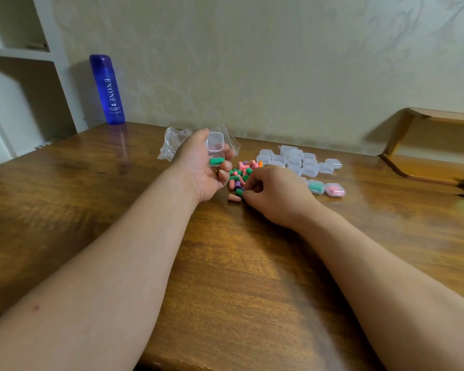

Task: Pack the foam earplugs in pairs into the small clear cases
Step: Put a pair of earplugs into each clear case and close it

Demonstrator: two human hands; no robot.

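Centre frame: left hand (198,167) cups an open case (215,145) with one green plug (215,162), close by the pile (243,172), likely awaiting its pair; right hand (276,194) pinches a second plug (239,192).

We hold both bare arms out in front of us, low and nearly straight, and they come close together at the hands. Our left hand (198,170) is turned palm up and tipped a bit to the side, and its fingers (227,166) curl up round an open clear case (215,145) that sits in the hand. Our right hand (275,192) is just beside it, palm down with the back of the hand up, and its bent fingertips (248,193) pinch a green earplug (239,192).
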